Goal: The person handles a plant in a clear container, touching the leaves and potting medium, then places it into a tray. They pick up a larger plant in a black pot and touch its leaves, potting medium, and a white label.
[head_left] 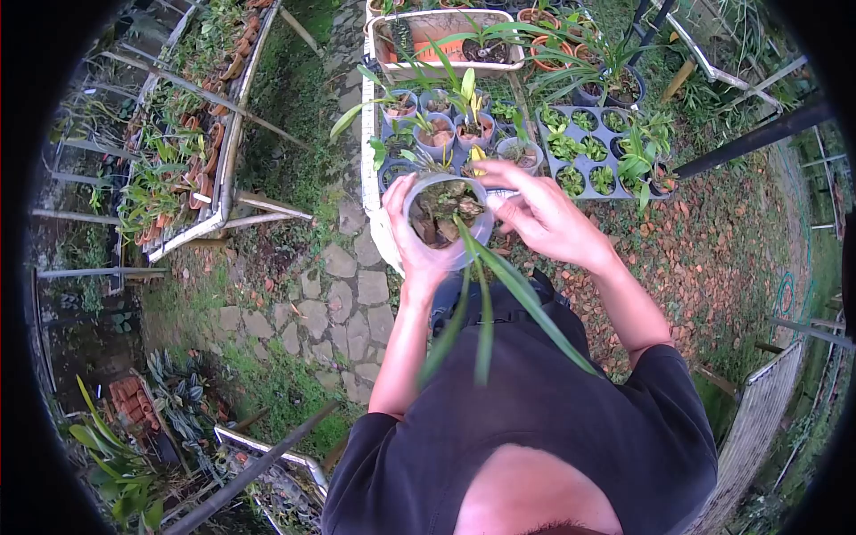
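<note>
Steady the clear pot [457, 259] before the torso [526, 401], near the table [367, 147], with the left hand [407, 221] wrapped around it. Approach gently with the right hand's [548, 218] loosely spread fingers; cannot tell if touching. Avoid bending the trailing leaves [535, 309].

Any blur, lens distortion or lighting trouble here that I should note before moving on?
Head view: strong fisheye distortion, a round image with black corners; head view: soft daylight, no hard-edged shadows on the stone path; head view: the hanging leaves look smeared toward their tips, probably from motion, while the seedling tray is clearer.
</note>
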A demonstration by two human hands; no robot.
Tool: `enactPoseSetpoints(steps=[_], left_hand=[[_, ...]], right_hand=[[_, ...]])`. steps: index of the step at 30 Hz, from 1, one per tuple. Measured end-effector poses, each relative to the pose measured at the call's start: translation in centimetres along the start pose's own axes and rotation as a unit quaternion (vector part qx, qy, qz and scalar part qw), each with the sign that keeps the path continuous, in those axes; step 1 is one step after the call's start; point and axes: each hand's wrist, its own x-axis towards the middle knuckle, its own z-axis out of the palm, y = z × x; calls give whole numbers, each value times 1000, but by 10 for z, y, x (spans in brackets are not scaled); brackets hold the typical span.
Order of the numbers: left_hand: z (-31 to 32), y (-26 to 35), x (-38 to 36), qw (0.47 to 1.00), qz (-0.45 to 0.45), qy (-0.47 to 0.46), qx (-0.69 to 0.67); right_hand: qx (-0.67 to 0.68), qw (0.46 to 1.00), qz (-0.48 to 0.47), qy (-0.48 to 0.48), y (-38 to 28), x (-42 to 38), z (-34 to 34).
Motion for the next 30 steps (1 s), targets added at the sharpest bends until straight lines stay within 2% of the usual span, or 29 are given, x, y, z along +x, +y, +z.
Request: enactPoseSetpoints(steps=[2, 5, 8, 9, 11, 13, 15, 18, 21, 22, 25, 28, 30], left_hand=[[8, 8, 2, 999, -3, 17, 42], [15, 2, 7, 998, 33, 8, 43], [17, 0, 2, 995, -33, -31, -86], [15, -1, 1, 990, -59, -45, -122], [6, 0, 4, 990, -57, -70, -105], [0, 6, 9, 997, -11, -71, -19], [-3, 13, 16, 986, 79, -49, 137], [8, 10, 17, 991, 106, 6, 84], [12, 1, 19, 992, 125, -33, -7], [12, 1, 20, 992, 122, -42, -12], [3, 7, 21, 992, 83, -76, 55], [0, 6, 23, 986, 112, -58, 111], [3, 6, 26, 989, 122, -32, 75]], right_hand=[[-5, 998, -55, -6, 3, 2, 1], [-48, 999, -2, -8, -4, 6, -3], [-62, 998, 0, -19, -6, 5, -10], [-81, 996, -26, -16, -3, 5, -10], [-118, 990, -78, -10, 6, 4, -10], [-71, 994, -80, 26, -1, 4, -4], [-44, 995, -81, 47, -4, 4, -2], [-64, 994, -74, 48, -9, 4, -6], [-93, 995, -25, 38, -14, 7, -13], [-83, 993, -69, 52, -7, 9, -13], [-58, 996, -65, 27, -7, 10, -18], [-85, 982, -168, 6, -1, 15, -21], [-112, 975, -192, 1, -5, 17, -25]])
